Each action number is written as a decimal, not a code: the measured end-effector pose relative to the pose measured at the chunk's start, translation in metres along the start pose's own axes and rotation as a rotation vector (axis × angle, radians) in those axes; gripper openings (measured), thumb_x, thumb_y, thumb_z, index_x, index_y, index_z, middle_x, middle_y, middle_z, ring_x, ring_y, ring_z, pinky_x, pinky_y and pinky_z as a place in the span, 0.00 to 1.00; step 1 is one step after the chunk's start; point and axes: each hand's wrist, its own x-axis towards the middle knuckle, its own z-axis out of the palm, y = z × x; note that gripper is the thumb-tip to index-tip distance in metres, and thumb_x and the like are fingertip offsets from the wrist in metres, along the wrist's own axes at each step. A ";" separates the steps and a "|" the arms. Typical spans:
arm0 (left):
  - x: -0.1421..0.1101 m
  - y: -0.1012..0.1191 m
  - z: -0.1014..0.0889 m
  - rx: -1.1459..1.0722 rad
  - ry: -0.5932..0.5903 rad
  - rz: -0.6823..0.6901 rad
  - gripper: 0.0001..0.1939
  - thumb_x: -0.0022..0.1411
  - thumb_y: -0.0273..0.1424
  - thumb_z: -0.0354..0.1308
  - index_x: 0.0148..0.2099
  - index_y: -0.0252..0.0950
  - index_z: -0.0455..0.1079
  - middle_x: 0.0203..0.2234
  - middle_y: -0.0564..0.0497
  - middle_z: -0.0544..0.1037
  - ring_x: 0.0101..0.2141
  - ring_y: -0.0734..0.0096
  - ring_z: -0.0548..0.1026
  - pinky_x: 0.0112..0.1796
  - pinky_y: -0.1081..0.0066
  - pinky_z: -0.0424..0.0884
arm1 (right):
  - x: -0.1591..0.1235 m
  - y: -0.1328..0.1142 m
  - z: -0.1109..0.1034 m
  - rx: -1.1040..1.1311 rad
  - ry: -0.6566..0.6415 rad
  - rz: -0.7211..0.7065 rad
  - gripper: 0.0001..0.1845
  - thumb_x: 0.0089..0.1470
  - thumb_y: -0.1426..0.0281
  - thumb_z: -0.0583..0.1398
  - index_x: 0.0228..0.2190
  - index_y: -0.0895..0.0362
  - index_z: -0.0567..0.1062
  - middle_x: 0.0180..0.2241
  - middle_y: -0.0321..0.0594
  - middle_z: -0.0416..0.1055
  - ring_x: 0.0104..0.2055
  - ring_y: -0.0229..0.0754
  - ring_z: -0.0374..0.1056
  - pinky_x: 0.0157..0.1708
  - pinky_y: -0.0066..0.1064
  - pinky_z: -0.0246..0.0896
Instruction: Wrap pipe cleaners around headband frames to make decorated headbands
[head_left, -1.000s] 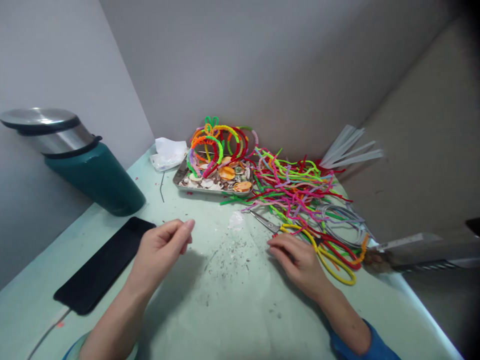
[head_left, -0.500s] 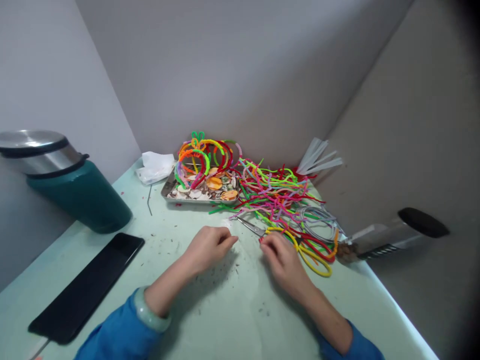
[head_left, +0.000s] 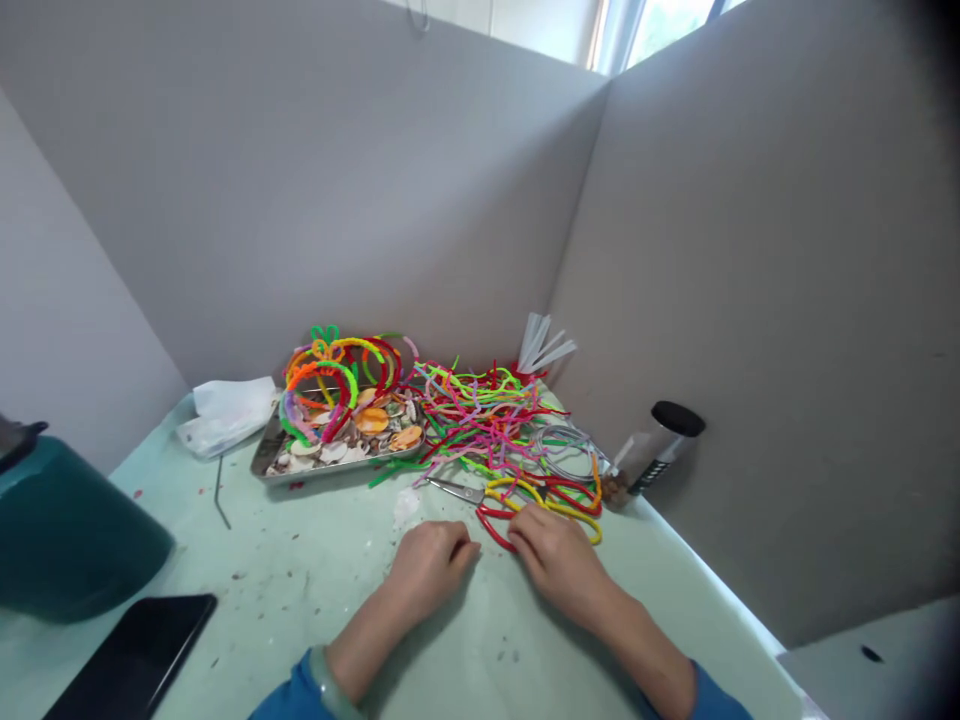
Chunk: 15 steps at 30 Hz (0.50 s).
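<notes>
Now I see my left hand (head_left: 429, 560) curled loosely on the desk (head_left: 322, 580), fingers bent inward, gripping nothing I can make out. My right hand (head_left: 553, 556) rests beside it, fingertips pinching a red pipe cleaner (head_left: 495, 522) at the near edge of the bright pile (head_left: 487, 415). Scissors (head_left: 459, 489) lie just beyond, and the shell tray (head_left: 270, 462) sits farther left.

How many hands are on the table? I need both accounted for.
2. The left hand rests curled on the green table; the right hand lies beside it, fingers on a red pipe cleaner, near the scissors.
</notes>
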 end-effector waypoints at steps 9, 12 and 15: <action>0.015 -0.030 -0.003 -0.775 0.175 -0.331 0.19 0.56 0.48 0.48 0.26 0.36 0.62 0.13 0.59 0.62 0.13 0.78 0.56 0.17 0.75 0.51 | 0.037 0.005 0.031 0.014 0.140 0.149 0.08 0.58 0.72 0.52 0.32 0.57 0.70 0.32 0.42 0.69 0.37 0.43 0.64 0.37 0.33 0.58; 0.015 -0.031 0.000 -0.657 0.194 -0.223 0.19 0.56 0.45 0.50 0.23 0.36 0.63 0.13 0.57 0.63 0.16 0.77 0.60 0.21 0.76 0.55 | 0.030 0.016 0.028 -0.036 0.052 0.120 0.05 0.56 0.72 0.55 0.34 0.56 0.71 0.36 0.44 0.68 0.40 0.44 0.63 0.40 0.34 0.58; 0.014 -0.029 0.002 -0.578 0.213 -0.181 0.19 0.57 0.44 0.49 0.22 0.36 0.64 0.14 0.57 0.64 0.19 0.75 0.62 0.23 0.75 0.55 | 0.026 0.015 0.024 -0.082 -0.016 0.115 0.09 0.55 0.73 0.56 0.39 0.56 0.70 0.40 0.45 0.66 0.43 0.44 0.62 0.41 0.34 0.58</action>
